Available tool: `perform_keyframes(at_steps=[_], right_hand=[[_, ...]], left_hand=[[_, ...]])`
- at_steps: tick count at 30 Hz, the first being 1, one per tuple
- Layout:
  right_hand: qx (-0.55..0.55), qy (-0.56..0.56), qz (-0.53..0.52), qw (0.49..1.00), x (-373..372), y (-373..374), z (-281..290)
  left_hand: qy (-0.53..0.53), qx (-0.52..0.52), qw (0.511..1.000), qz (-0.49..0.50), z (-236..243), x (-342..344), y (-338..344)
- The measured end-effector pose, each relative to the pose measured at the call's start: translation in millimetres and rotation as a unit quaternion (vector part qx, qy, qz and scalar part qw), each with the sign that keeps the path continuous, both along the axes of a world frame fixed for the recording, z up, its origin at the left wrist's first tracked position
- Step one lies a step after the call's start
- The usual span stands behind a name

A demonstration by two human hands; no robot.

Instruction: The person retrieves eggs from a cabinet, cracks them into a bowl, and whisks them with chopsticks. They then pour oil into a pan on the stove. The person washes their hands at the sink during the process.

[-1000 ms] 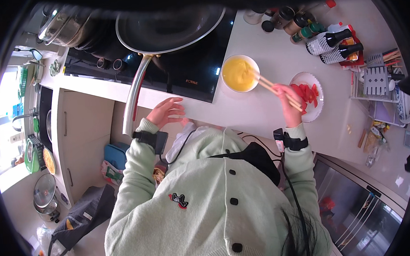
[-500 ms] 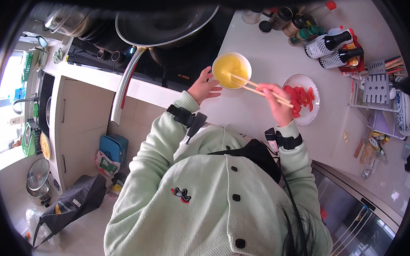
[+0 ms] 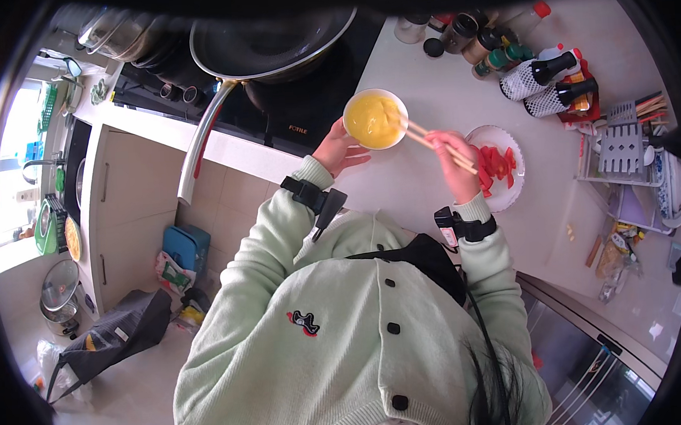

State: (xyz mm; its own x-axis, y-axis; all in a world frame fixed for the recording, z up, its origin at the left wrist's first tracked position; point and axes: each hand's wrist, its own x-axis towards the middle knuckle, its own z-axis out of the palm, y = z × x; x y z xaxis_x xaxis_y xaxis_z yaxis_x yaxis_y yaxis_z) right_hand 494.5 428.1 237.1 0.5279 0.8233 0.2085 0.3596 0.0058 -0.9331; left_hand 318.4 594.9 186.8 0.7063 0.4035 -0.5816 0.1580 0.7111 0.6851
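My left hand (image 3: 340,149) holds a white bowl (image 3: 351,138) from its lower left, with part of the hand hidden beneath it. Beaten egg (image 3: 373,120), yellow and liquid, fills the bowl. A pair of wooden chopsticks (image 3: 419,134) is gripped in my right hand (image 3: 453,164), their tips reaching the bowl's right side. Just beyond that hand, a white scalloped plate (image 3: 520,178) carries cut red pieces that look like tomato (image 3: 495,163).
At the upper left a large frying pan (image 3: 270,47) rests on the black cooktop (image 3: 274,117), its long handle (image 3: 202,146) jutting over the counter edge. Several seasoning bottles (image 3: 494,60) stand at the back right. A utensil rack (image 3: 622,150) is far right.
The bowl has shifted slightly left and tilted, and my left hand has gone from spread beside it to holding it. The chopsticks' tips have moved toward the bowl's right rim.
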Motion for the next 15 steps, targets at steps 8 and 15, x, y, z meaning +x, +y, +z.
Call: perform_keyframes(at_steps=[8,15], right_hand=[[-0.041,0.066,0.089,0.993,0.4,-1.4,2.6],[-0.048,0.152,0.045,0.986,4.2,7.3,5.5]], left_hand=[[-0.017,-0.003,1.000,0.006,-0.9,-3.1,2.5],[-0.038,-0.002,0.999,-0.009,-8.2,-8.5,5.8]])
